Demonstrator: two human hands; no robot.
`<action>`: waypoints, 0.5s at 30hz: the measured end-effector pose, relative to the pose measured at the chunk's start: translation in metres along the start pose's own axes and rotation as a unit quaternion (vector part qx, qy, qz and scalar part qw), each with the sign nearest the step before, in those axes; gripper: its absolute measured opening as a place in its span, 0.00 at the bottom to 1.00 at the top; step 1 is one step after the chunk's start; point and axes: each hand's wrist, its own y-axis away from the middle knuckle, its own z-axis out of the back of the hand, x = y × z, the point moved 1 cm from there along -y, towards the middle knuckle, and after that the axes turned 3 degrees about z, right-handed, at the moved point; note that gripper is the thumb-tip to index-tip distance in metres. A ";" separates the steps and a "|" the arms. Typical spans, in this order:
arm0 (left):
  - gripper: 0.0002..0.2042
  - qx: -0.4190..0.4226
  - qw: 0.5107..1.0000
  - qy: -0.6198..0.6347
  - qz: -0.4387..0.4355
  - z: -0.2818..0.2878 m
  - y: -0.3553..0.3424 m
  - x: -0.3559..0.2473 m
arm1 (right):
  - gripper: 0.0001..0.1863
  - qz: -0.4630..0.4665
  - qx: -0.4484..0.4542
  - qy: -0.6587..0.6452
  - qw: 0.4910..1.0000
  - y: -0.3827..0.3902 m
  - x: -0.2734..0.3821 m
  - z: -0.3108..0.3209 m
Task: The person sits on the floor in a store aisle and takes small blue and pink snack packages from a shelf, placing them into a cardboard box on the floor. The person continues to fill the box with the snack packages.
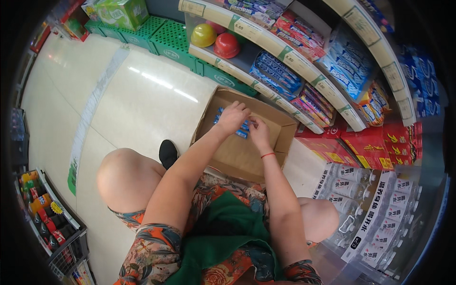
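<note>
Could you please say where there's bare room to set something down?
Inside the cardboard box, between the blue packets and its near side; also the floor left of it, between the green crates and black shoe. It is crowded around the left hand and right hand, and at the bottles, lower right.

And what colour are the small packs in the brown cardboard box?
Mainly blue small packs, clearest in head view.

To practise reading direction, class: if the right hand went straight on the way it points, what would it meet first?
The right hand would probably meet the left hand first, though depth between them is unclear.
</note>
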 end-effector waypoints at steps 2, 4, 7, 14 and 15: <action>0.08 -0.013 1.000 0.017 -0.018 0.020 -0.014 -0.018 | 0.11 0.018 -0.022 0.006 1.000 -0.004 0.033 0.018; 0.08 -0.052 0.997 0.022 -0.046 0.039 -0.028 -0.033 | 0.09 0.036 -0.055 0.025 0.998 -0.008 0.059 0.037; 0.09 -0.115 0.989 0.026 -0.090 0.066 -0.045 -0.047 | 0.08 0.095 -0.098 0.043 0.990 -0.010 0.093 0.064; 0.14 -0.114 0.985 -0.059 -0.113 0.099 -0.076 -0.051 | 0.10 0.235 -0.183 0.209 0.931 -0.023 0.128 0.113; 0.13 -0.123 0.984 -0.064 -0.115 0.102 -0.079 -0.051 | 0.12 0.228 -0.162 0.217 0.935 -0.024 0.129 0.118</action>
